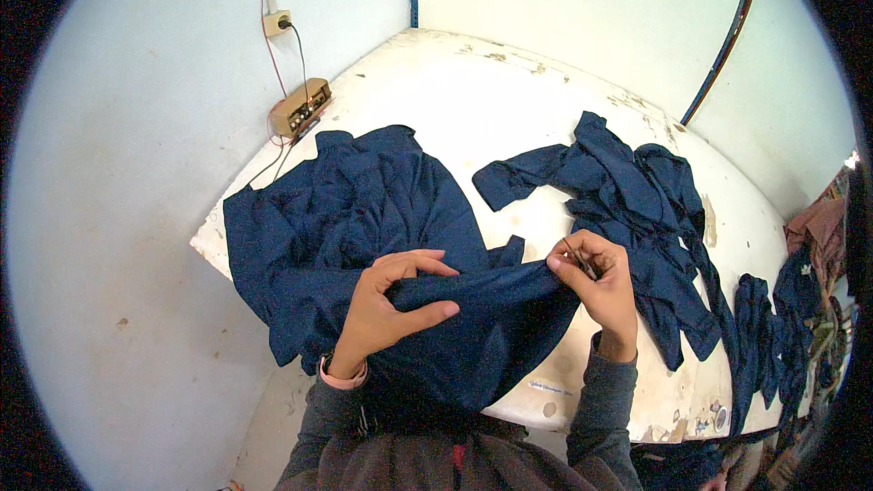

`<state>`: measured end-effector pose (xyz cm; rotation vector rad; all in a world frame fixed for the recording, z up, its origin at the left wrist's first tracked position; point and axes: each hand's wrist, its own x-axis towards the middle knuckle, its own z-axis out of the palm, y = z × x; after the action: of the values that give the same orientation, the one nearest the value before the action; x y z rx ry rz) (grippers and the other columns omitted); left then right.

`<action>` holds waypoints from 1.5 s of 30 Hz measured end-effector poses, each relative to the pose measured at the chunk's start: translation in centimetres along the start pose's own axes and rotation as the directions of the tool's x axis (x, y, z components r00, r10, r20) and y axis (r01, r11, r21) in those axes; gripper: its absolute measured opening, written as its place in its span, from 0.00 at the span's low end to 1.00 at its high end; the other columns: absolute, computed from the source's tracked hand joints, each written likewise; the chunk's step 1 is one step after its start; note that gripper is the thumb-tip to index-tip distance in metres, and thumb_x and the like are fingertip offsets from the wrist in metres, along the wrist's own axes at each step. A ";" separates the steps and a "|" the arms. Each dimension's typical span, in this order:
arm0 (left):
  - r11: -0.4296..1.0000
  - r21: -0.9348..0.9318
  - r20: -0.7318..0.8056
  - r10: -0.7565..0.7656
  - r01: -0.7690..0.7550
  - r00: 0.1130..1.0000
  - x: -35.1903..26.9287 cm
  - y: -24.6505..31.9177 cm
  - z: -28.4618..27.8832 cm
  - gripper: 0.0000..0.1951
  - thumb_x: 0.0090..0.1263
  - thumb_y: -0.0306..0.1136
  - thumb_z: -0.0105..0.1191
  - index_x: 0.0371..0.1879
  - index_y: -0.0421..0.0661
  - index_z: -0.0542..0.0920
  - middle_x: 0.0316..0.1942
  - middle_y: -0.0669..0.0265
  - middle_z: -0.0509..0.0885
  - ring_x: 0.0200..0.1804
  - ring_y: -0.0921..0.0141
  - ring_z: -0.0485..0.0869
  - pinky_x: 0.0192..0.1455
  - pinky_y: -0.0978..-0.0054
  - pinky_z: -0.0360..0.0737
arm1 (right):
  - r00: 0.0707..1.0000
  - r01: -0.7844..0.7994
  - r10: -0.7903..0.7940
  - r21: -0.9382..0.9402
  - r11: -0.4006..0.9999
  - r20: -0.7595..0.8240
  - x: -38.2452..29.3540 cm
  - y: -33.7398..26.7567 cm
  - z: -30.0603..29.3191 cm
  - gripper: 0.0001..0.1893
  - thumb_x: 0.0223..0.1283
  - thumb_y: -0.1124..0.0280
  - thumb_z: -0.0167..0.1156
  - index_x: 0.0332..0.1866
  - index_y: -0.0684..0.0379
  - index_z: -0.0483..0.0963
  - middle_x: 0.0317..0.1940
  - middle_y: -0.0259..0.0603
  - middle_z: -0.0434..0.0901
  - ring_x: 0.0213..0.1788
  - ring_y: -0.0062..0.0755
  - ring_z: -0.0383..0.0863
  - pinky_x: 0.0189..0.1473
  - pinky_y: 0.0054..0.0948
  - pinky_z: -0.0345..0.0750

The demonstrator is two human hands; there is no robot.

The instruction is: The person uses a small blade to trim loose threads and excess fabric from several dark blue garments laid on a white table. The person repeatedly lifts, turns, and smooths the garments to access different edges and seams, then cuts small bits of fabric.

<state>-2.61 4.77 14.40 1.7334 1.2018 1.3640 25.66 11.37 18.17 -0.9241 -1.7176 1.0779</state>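
Note:
A large navy cloth garment point(477, 341) lies bunched before me, partly on the white table and partly hanging over its near edge. My right hand point(595, 276) pinches the garment's upper edge between thumb and fingertips. In that same hand sits a small dark metal tool point(585, 266), perhaps thread snips, mostly covered by the fingers. My left hand point(392, 300) rests at the garment's fold, thumb in front and fingers behind, spread well apart. A pink band point(343, 376) circles the left wrist.
More navy garments point(627, 198) lie rumpled on the right of the worn white table point(443, 82). A brown electrical box point(300, 109) with cables stands at the left edge, below a wall socket point(277, 23). Further dark clothing point(753, 334) hangs at the far right.

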 end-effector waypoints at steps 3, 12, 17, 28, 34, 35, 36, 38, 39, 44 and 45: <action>0.955 -0.261 -0.022 -0.153 0.142 0.988 -0.1 0.7 0.3 0.13 0.56 0.28 0.77 0.39 0.44 0.87 0.51 0.61 0.90 0.59 0.70 0.85 0.60 0.71 0.76 | 1.000 0.005 -0.006 -0.065 0.998 -0.014 0.3 0.8 0.0 0.03 0.64 0.78 0.68 0.38 0.64 0.81 0.24 0.25 0.78 0.28 0.10 0.70 0.31 0.17 0.65; 0.893 -0.416 -0.139 -0.251 0.173 0.958 -0.8 0.5 -0.2 0.18 0.62 0.26 0.73 0.25 0.51 0.71 0.45 0.61 0.91 0.42 0.80 0.80 0.52 0.79 0.73 | 0.997 -0.001 -0.022 -0.279 0.960 -0.080 1.0 1.7 -0.5 0.06 0.61 0.77 0.72 0.37 0.65 0.81 0.28 0.28 0.82 0.31 0.13 0.75 0.36 0.19 0.70; 0.939 -0.342 -0.435 -0.197 0.041 0.878 -1.2 1.5 -3.5 0.09 0.70 0.31 0.66 0.35 0.51 0.76 0.39 0.58 0.92 0.38 0.80 0.78 0.53 0.81 0.69 | 0.996 0.033 0.007 -0.432 0.901 0.089 0.8 1.8 -0.7 0.07 0.57 0.76 0.75 0.38 0.64 0.84 0.28 0.34 0.85 0.32 0.16 0.80 0.37 0.21 0.75; 0.819 0.486 -0.783 0.252 0.306 0.569 -2.4 -3.6 -19.5 0.16 0.73 0.43 0.67 0.37 0.43 0.77 0.36 0.67 0.90 0.32 0.77 0.74 0.41 0.79 0.73 | 0.834 -0.148 0.178 -0.098 0.984 0.523 2.6 6.1 2.9 0.10 0.66 0.65 0.71 0.38 0.62 0.83 0.27 0.27 0.81 0.31 0.12 0.74 0.35 0.22 0.72; 0.603 0.724 -0.558 0.226 0.335 0.798 -1.9 -4.6 -12.7 0.22 0.63 0.34 0.70 0.55 0.43 0.80 0.57 0.52 0.86 0.60 0.53 0.84 0.63 0.60 0.78 | 0.859 -0.117 0.140 -0.078 0.990 0.492 2.4 5.6 3.7 0.09 0.66 0.67 0.71 0.37 0.62 0.82 0.26 0.26 0.80 0.30 0.12 0.72 0.33 0.21 0.70; 0.719 0.651 -0.485 0.149 0.243 0.862 -1.4 -4.2 -10.8 0.25 0.62 0.35 0.71 0.59 0.44 0.80 0.60 0.52 0.84 0.62 0.52 0.82 0.67 0.61 0.76 | 0.861 -0.117 0.138 -0.072 0.990 0.490 2.2 5.4 3.8 0.09 0.66 0.67 0.71 0.36 0.62 0.82 0.26 0.25 0.79 0.29 0.12 0.72 0.33 0.20 0.69; 0.793 0.590 -0.344 0.076 0.152 0.936 -1.1 -3.4 -9.1 0.26 0.62 0.35 0.71 0.60 0.45 0.80 0.62 0.52 0.83 0.64 0.52 0.81 0.69 0.62 0.75 | 0.860 -0.115 0.131 -0.062 0.991 0.493 2.1 5.0 3.9 0.09 0.66 0.67 0.71 0.36 0.62 0.82 0.26 0.25 0.79 0.29 0.12 0.71 0.33 0.20 0.69; 0.874 0.485 -0.085 0.060 -0.011 0.995 -0.2 -2.4 -5.6 0.28 0.61 0.39 0.73 0.60 0.45 0.80 0.65 0.53 0.81 0.67 0.52 0.79 0.73 0.60 0.72 | 0.863 -0.113 0.107 -0.018 0.993 0.494 1.8 4.5 3.8 0.09 0.66 0.67 0.71 0.37 0.62 0.82 0.26 0.25 0.79 0.29 0.11 0.71 0.32 0.19 0.68; 0.885 0.456 0.016 0.104 -0.100 0.994 0.2 -2.1 -3.9 0.29 0.61 0.41 0.74 0.60 0.45 0.81 0.66 0.54 0.81 0.69 0.53 0.78 0.74 0.58 0.70 | 0.866 -0.111 0.097 -0.001 0.994 0.490 1.6 4.2 3.5 0.09 0.66 0.67 0.71 0.37 0.62 0.82 0.26 0.25 0.78 0.29 0.11 0.71 0.32 0.18 0.67; 0.847 0.498 0.149 0.131 -0.188 0.980 0.6 -2.7 -1.6 0.30 0.55 0.42 0.78 0.58 0.50 0.84 0.62 0.63 0.85 0.71 0.55 0.77 0.75 0.53 0.68 | 0.901 -0.112 0.090 0.027 0.993 0.425 1.4 2.3 2.6 0.07 0.66 0.70 0.70 0.39 0.62 0.82 0.25 0.23 0.77 0.28 0.10 0.69 0.32 0.19 0.66; 0.858 0.475 0.157 0.137 -0.197 0.978 0.9 -2.6 -1.5 0.29 0.54 0.41 0.78 0.57 0.50 0.84 0.59 0.64 0.87 0.70 0.55 0.78 0.74 0.54 0.69 | 0.915 -0.106 0.090 0.019 0.994 0.393 1.3 2.2 2.1 0.07 0.66 0.70 0.70 0.39 0.63 0.82 0.25 0.23 0.76 0.28 0.10 0.69 0.32 0.19 0.66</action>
<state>-4.71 6.51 12.88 2.2842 1.4445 1.0854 23.61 12.69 16.02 -0.8141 -1.9785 1.4354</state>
